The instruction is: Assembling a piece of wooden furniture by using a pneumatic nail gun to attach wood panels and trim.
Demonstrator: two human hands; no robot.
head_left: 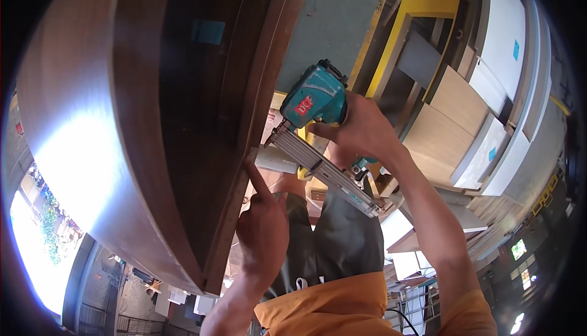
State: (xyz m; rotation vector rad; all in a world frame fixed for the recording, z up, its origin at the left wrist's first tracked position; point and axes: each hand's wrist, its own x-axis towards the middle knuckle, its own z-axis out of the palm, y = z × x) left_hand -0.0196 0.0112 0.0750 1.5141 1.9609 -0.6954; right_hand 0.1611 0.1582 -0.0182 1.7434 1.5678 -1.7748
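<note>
My right hand (367,128) is wrapped round the grip of a teal pneumatic nail gun (318,94). Its long silver magazine slants down to the right, and its nose is close to the edge of a dark brown wooden cabinet (137,97). A narrow wooden strip (227,241) runs along the cabinet's near edge. Against that strip, my left hand (263,232) has its index finger stretched out and pressed on the strip's upper end. The other left fingers are curled in and partly hidden.
A yellow metal frame (428,6) stands at the upper right beside a grey-green surface (333,18). Stacked light wood panels (437,119) and white boards (504,30) lie to the right. A blue tape piece (208,31) sticks inside the cabinet.
</note>
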